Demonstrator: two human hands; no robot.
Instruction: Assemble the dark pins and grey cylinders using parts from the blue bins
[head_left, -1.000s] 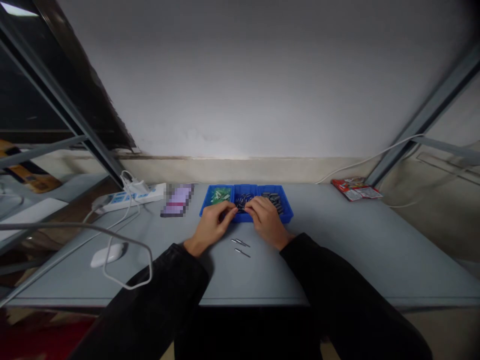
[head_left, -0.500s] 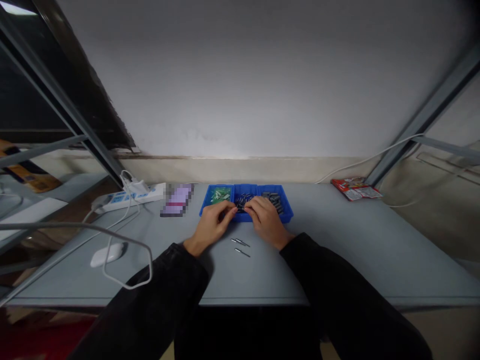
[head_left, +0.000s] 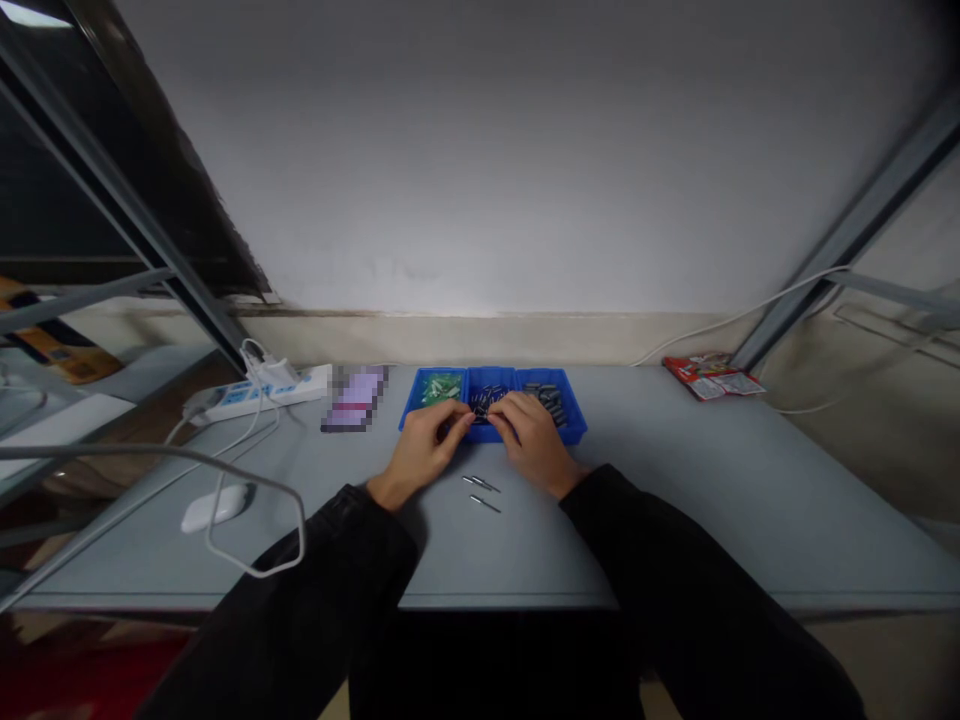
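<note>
Three joined blue bins stand at the middle of the table's back part. The left bin has small green and whitish pieces, the middle one small metal pins, the right one dark grey cylinders. My left hand and my right hand meet over the front of the middle bin, thumbs and forefingers pinched. What lies between the fingertips is too small to make out. Several thin metal pieces lie on the table in front of the bins.
On the grey table are a white power strip, a blurred purple item, a white case with a looping cable and, at the right, a red packet. A wall rises behind.
</note>
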